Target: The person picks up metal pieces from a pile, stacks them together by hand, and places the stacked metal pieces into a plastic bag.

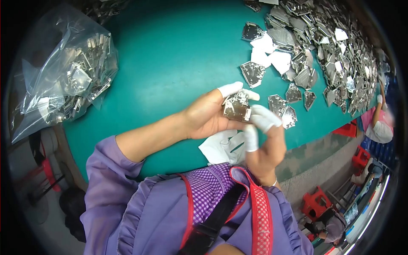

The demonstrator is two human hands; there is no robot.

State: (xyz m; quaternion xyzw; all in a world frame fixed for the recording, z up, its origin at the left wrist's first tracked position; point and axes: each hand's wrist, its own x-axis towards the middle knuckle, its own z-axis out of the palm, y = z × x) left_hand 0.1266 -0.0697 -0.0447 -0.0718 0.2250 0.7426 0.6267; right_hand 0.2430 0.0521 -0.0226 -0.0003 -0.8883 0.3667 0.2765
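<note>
Black strap [217, 212] crosses the apron [203, 187]; above the tabletop [170, 51], towards its near edge, the left hand [202, 114] grips a plate [236, 111], shiny silver with raised tabs, markings too small to read; the right hand [270, 146] touches it, whether pinching I cannot tell

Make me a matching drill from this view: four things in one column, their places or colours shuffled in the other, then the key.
Things
1. metal part
2. clear plastic bag
3. tabletop
4. loose pile of metal pieces

Places or colours
A. green
B. on the right side of the picture
C. held in the left hand
D. on the left side of the picture

Pairs: 1-C, 2-D, 3-A, 4-B
</note>
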